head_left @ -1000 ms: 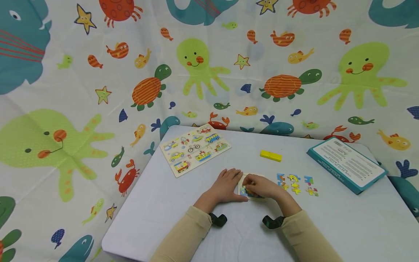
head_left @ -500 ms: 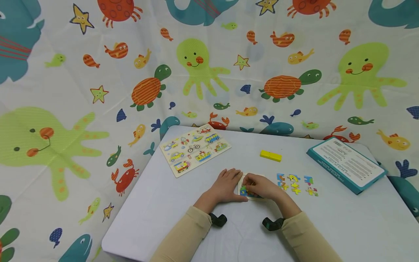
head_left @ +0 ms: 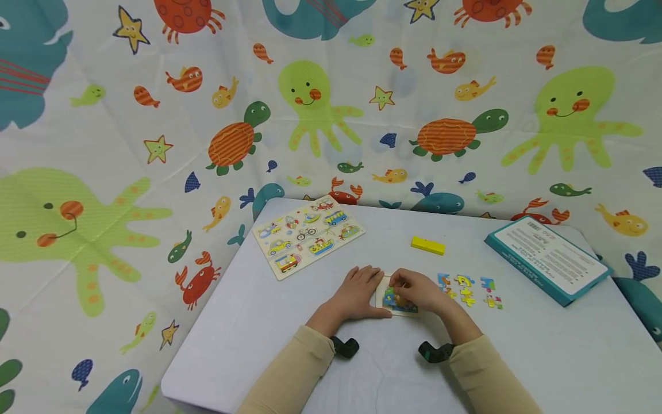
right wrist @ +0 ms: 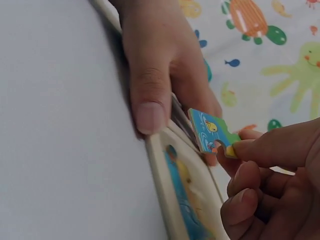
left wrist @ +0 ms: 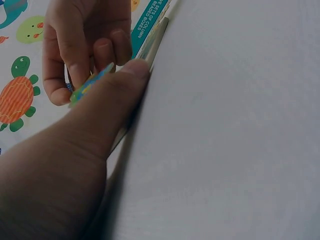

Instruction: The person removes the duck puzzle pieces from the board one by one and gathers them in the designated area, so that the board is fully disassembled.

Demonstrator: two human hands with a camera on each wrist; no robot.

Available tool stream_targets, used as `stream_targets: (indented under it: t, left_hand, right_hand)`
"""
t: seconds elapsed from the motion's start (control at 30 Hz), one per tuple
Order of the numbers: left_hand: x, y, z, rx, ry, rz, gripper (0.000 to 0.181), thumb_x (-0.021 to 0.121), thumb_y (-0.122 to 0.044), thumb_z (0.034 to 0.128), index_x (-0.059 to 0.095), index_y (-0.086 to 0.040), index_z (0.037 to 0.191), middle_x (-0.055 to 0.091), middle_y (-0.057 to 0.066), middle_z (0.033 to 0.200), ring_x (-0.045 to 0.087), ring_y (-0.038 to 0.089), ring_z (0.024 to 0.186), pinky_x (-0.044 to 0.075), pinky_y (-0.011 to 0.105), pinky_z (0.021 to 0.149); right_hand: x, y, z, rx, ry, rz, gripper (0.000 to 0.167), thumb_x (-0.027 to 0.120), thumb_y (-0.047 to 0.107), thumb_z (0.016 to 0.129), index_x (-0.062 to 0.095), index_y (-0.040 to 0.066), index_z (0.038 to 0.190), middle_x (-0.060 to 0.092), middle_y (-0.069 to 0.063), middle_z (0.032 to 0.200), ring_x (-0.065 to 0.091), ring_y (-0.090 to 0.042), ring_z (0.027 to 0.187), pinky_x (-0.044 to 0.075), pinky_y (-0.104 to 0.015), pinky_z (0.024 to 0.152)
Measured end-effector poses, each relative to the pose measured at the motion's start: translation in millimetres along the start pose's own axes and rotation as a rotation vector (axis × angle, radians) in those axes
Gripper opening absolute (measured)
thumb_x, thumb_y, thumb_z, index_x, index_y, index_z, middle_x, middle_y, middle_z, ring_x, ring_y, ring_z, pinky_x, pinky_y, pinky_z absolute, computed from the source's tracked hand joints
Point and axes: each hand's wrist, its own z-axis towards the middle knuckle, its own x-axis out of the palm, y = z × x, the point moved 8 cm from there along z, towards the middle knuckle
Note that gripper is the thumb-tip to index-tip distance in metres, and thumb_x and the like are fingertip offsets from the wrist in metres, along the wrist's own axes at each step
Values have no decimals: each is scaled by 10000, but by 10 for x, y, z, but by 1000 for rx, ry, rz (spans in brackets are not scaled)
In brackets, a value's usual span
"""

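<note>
My right hand [head_left: 418, 289] pinches a puzzle piece [right wrist: 209, 132] between thumb and fingers. The piece is blue and green, printed with a small yellow duck, and is held tilted above a small pale puzzle tray [head_left: 380, 292]. Inside the tray, part of a coloured picture [right wrist: 189, 200] shows at the near side; my right hand hides some of it. My left hand [head_left: 355, 294] rests along the tray's left side, its fingers extended forward and the thumb [left wrist: 134, 75] against the near edge.
Several loose puzzle pieces [head_left: 467, 296] lie to the right of the tray. Behind them are a yellow block [head_left: 427, 245] and a teal-edged box [head_left: 549, 259]. A vehicle-picture board [head_left: 309, 234] lies at the back left. Patterned cloth [head_left: 320, 172] hangs behind the white table [head_left: 238, 345].
My right hand has shifted slightly to the right with the puzzle piece, uncovering a little more of the tray. My left hand stays in place.
</note>
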Motion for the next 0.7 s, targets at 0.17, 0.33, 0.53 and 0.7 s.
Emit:
stream_targets:
  t: [0.17, 0.33, 0.53, 0.7]
  left_hand:
    - [4, 1, -2, -3, 0, 4, 1092, 435, -897, 755, 280, -189, 1572, 298, -9, 1602, 218, 206, 1516, 166, 481, 1238]
    - [3, 0, -8, -3, 7, -4, 1086, 449, -886, 763, 261, -192, 1577, 283, -14, 1608, 204, 197, 1518, 153, 476, 1242]
    - [0, -6, -16, 4, 8, -19, 1078, 462, -874, 770, 253, -194, 1579, 278, -12, 1612, 197, 203, 1522, 147, 472, 1242]
    - [1, -7, -18, 3, 10, -23, 1087, 455, -882, 764, 249, -195, 1581, 277, -13, 1612, 193, 203, 1524, 148, 472, 1243]
  right_hand:
    - [-155, -39, -92, 12, -15, -8, 90, 579, 175, 994, 611, 142, 1070, 596, -53, 958, 531, -177, 653, 461, -276, 585]
    - [-341, -148, -219, 66, -25, -2, 102, 591, 182, 989, 610, 139, 1080, 577, -64, 952, 526, -194, 696, 451, -276, 592]
    - [-534, -322, -385, 91, -33, 4, 137, 600, 193, 985, 601, 116, 1098, 560, -76, 934, 514, -211, 710, 437, -286, 590]
    - [-637, -512, -513, 107, -37, -2, 138, 602, 213, 986, 597, 126, 1094, 551, -71, 908, 514, -209, 704, 434, -280, 585]
